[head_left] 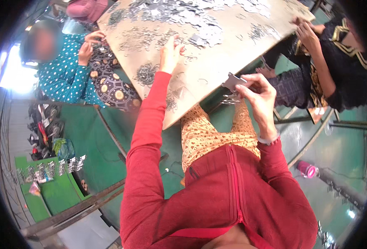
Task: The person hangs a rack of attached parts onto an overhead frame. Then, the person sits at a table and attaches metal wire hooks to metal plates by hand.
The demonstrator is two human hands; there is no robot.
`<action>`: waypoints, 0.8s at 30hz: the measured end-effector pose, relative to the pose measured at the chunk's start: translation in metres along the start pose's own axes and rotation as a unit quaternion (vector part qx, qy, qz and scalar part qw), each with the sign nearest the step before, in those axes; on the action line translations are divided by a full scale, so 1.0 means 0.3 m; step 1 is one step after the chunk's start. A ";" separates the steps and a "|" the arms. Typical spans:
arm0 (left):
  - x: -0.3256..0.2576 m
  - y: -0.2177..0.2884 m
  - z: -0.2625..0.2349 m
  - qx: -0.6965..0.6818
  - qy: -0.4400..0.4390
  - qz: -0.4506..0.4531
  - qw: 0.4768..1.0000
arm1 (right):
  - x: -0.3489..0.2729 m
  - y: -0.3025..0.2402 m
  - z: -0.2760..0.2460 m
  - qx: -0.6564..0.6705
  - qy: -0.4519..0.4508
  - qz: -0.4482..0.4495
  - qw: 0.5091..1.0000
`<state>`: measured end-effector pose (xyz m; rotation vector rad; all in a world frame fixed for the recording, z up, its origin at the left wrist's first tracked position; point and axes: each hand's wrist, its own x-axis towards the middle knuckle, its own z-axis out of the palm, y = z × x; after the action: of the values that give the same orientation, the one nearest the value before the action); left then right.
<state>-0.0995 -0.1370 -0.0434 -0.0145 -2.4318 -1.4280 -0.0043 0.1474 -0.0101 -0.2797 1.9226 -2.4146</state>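
My left hand (170, 56) reaches over the table, beside loose heaps of small dark wire pieces (147, 74). Its fingers are partly bent with the tips apart, and I can make out nothing between them. In front of the table's near edge, my right hand (259, 94) pinches a flat grey plate (232, 81) with notched edges between thumb and fingers. Several thin, shiny metal pieces (230, 99) show just below the plate, close to the same hand; how they are held is hidden.
The pale wooden table (227, 54) bears a large spread of flat grey pieces (206, 29) farther back. A person in dotted teal clothing (63, 66) sits at the left; another in dark clothing (345, 62) sits at the right. Metal frame bars (75, 207) cross the lower left.
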 end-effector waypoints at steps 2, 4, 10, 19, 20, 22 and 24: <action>-0.096 0.137 0.022 -0.163 -0.016 -0.067 0.984 | -0.007 0.007 0.013 0.048 -0.004 0.022 0.999; -0.210 0.251 0.051 -0.354 -0.051 -0.109 0.928 | -0.014 0.038 0.013 0.069 -0.014 0.020 0.997; -0.375 0.369 0.134 -0.378 -0.121 -0.108 0.911 | -0.048 0.066 -0.009 0.079 -0.011 0.028 0.996; -0.376 0.342 0.173 -0.359 -0.077 -0.148 0.918 | -0.043 0.063 0.014 0.049 0.005 0.002 0.999; -0.384 0.355 0.178 -0.322 -0.059 -0.134 0.936 | -0.047 0.064 0.015 0.050 0.005 0.003 0.999; -0.419 0.378 0.203 -0.335 0.006 -0.096 0.937 | -0.054 0.061 0.022 -0.045 0.017 -0.019 0.999; -0.437 0.410 0.206 -0.264 0.024 -0.055 0.963 | -0.051 0.059 0.017 -0.031 0.004 -0.044 0.999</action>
<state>0.0292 -0.0030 -0.0030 0.0348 -1.9685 -2.0588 0.0102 0.1408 -0.0279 -0.3654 2.0343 -2.4156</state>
